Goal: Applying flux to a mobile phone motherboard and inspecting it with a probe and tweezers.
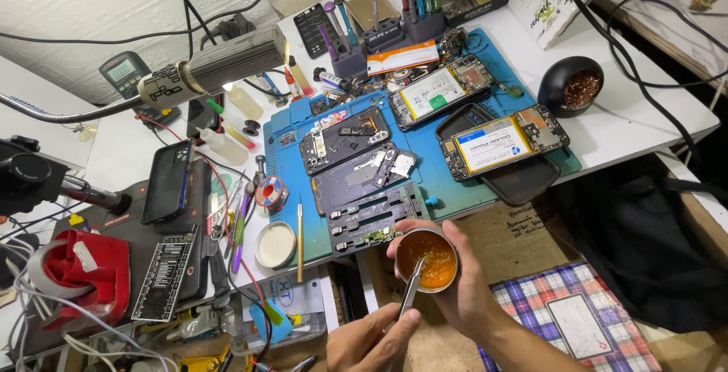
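My right hand cups a small round metal tin filled with orange paste, holding it just past the near edge of the blue work mat. In my left hand is a pair of thin metal tweezers, pinched between the fingers, with their tips dipped into the paste. A dark board-holding fixture with a small circuit board clamped at its near edge lies on the mat right beside the tin.
Two opened phones with exposed batteries and two back frames lie on the mat. A loose tin lid, solder spool, black bowl of brass wool, tool rack and a ribbed metal tool head on a flexible hose surround it. A plaid cloth is near right.
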